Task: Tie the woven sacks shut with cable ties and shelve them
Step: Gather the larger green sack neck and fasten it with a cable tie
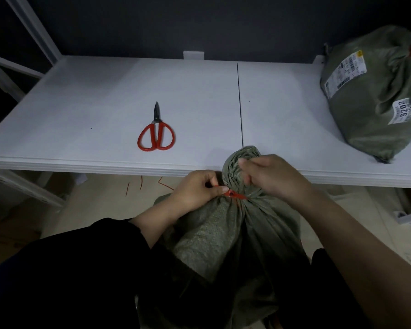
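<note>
Sack: green woven sack [214, 233] stands below the shelf's [105, 96] front edge, neck gathered.
Cable tie: red cable tie [234, 194] circles the neck.
Left grip: left hand [197, 188] pinches the tie's end.
Right grip: right hand [271, 176] clenched around the bunched neck.
Shelf: scissors [156, 131] mid-left; tied second sack [375, 91] at right edge.

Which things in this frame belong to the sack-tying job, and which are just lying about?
In use: sack in hand, red cable tie, left hand, right hand, shelf, tied sack, probably scissors.
Lying about: red strips on floor.
</note>
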